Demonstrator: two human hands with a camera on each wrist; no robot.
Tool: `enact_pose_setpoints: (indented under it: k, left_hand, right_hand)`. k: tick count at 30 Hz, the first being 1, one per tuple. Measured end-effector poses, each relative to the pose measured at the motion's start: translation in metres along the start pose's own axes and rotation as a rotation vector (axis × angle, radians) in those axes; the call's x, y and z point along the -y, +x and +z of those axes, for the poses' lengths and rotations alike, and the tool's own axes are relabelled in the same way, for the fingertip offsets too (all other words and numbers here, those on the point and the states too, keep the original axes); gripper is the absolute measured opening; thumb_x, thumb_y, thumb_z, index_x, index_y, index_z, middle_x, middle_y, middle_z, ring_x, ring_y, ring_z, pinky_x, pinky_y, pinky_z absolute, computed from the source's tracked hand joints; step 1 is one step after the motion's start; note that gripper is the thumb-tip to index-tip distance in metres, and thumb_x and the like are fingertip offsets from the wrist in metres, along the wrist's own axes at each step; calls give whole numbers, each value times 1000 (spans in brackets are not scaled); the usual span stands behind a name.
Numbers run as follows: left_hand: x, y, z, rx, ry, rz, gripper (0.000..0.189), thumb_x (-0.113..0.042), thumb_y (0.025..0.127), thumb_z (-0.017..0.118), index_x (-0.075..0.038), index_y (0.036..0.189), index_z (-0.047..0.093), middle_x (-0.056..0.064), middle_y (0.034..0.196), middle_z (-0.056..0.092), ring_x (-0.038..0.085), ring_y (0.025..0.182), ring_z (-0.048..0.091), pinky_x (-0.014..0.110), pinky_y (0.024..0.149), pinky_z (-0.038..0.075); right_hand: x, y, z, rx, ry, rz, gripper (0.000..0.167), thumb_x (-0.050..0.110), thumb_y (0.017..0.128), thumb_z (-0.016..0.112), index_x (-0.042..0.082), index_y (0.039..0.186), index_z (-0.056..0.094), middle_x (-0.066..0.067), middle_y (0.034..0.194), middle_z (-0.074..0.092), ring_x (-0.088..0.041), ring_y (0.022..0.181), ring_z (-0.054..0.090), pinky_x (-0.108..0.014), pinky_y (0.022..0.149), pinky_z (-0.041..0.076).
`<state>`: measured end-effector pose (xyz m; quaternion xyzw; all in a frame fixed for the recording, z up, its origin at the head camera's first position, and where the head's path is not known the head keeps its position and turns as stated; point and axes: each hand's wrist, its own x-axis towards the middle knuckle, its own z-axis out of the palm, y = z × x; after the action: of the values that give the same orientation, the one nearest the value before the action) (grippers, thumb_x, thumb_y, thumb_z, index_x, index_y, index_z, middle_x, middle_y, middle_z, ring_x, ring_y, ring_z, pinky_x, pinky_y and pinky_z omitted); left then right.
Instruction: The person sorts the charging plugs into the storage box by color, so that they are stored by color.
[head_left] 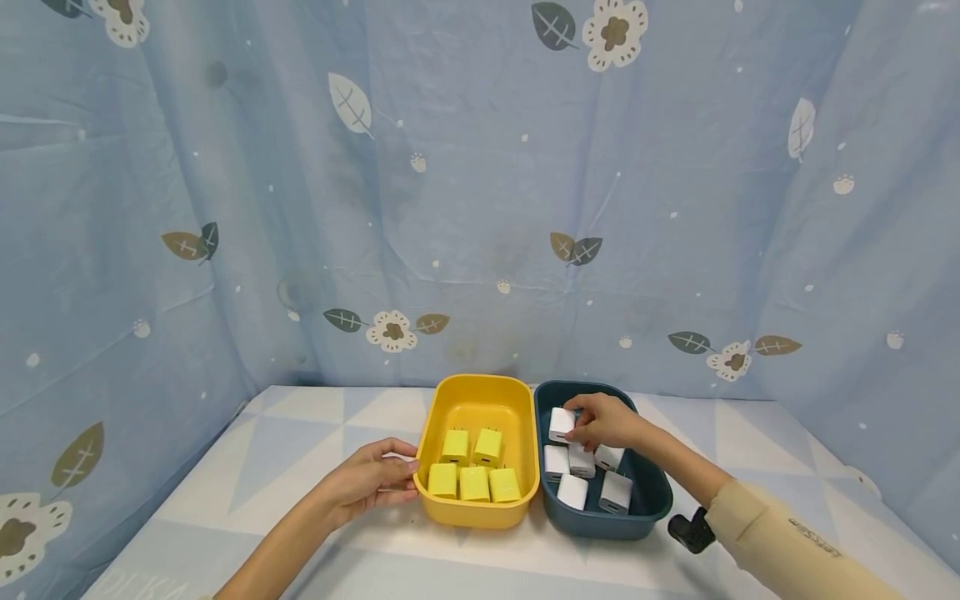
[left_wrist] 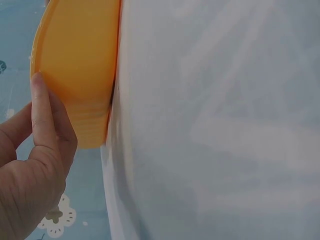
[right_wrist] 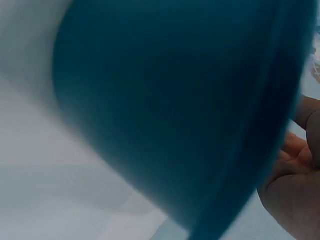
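My left hand (head_left: 375, 479) is at the left side of a yellow bin (head_left: 480, 387), fingers fairly straight, touching its rim; the left wrist view shows the hand (left_wrist: 37, 155) against the outer wall of the bin (left_wrist: 82, 60). Several yellow charger plugs (head_left: 474, 483) stand in the bin's near half. Over the dark blue bin (head_left: 656, 500), my right hand (head_left: 609, 421) pinches a white charger plug (head_left: 562, 423) between thumb and fingers. Several other white plugs (head_left: 573, 492) lie below it in that bin. In the right wrist view, the blue bin (right_wrist: 165, 100) hides most of the hand (right_wrist: 295, 195).
Both bins stand side by side on a table with a pale triangle-patterned cloth (head_left: 285, 450). A blue curtain (head_left: 480, 208) with leaves and flowers hangs behind and at the sides. A black device (head_left: 692, 531) is strapped to the right wrist, beside the blue bin's near corner.
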<state>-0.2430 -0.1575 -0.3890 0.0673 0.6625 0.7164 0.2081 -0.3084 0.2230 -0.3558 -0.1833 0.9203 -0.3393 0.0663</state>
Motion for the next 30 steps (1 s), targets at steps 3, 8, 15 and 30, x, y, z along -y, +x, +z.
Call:
enact_pose_setpoints:
  k: [3, 8, 15, 30]
  left_hand:
    - [0, 0, 0, 0, 0, -1, 37, -9, 97, 63, 7, 125, 45, 15, 100, 64, 20, 87, 67, 34, 84, 59]
    - [-1, 1, 1, 2, 1, -6, 37, -9, 98, 63, 7, 126, 45, 16, 100, 64, 20, 86, 68, 34, 84, 59]
    - [-1, -1, 1, 7, 8, 0, 37, -9, 98, 62, 8, 126, 44, 16, 100, 64, 20, 86, 68, 34, 84, 59]
    - [-1, -1, 1, 0, 9, 1, 35, -8, 98, 62, 8, 125, 45, 14, 97, 64, 19, 85, 68, 34, 83, 59]
  right_hand:
    - [1, 4, 1, -5, -19, 34, 53, 6, 87, 76, -9, 132, 53, -5, 75, 59, -18, 60, 63, -30, 62, 61]
    - [1, 8, 1, -17, -31, 62, 51, 5, 87, 75, -9, 131, 54, -5, 76, 61, -18, 61, 64, -30, 62, 61]
    - [0, 9, 5, -36, -7, 99, 54, 5, 87, 75, -8, 134, 52, -5, 79, 63, -19, 65, 66, -31, 65, 61]
    - [-2, -12, -5, -17, 102, 45, 48, 6, 90, 72, -10, 131, 53, -7, 80, 61, -20, 66, 63, -34, 66, 62]
